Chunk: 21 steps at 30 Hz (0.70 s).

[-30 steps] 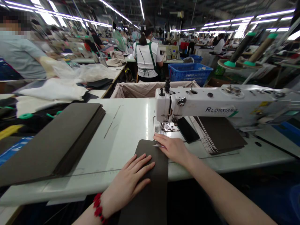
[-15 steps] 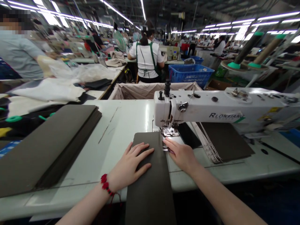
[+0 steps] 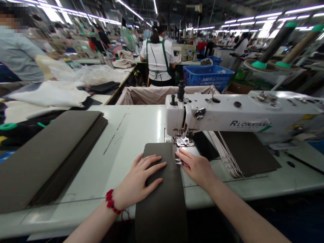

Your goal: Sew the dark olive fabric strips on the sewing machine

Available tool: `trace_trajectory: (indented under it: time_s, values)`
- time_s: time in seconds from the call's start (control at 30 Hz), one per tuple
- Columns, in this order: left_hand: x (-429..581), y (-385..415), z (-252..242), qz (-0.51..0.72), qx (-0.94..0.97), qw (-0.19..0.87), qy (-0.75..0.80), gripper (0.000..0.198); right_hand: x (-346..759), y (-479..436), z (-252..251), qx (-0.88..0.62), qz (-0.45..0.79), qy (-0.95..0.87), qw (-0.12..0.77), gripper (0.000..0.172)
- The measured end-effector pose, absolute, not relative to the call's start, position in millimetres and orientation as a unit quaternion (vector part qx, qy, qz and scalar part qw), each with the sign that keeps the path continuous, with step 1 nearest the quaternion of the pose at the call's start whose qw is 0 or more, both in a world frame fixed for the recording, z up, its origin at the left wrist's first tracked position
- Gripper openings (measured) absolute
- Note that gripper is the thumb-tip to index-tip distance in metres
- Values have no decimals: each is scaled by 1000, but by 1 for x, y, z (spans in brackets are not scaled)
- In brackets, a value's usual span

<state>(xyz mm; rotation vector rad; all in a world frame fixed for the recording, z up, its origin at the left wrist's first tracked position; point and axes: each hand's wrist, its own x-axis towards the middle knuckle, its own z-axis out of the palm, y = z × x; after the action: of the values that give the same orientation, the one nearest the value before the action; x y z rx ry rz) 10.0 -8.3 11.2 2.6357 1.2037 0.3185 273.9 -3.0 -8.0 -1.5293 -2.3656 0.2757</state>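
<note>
Ceiling (image 3: 227, 10), dark, top of frame. Strip lights (image 3: 268, 15), lit, in rows, upper left and upper right. Green fan (image 3: 128, 39), upper left of centre.

Near end of dark panel (image 3: 162, 216) beyond bottom edge.

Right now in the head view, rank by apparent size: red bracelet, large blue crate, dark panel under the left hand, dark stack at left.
1. Dark stack at left
2. Dark panel
3. Large blue crate
4. Red bracelet
The crate is farther back.
</note>
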Motion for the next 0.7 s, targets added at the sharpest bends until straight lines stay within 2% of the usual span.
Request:
trace_trajectory:
  time_s: [0.7]
  values:
    - [9,-3,9,88,896,125,417,48,274,-1,-11,-534,86,-829,142,51]
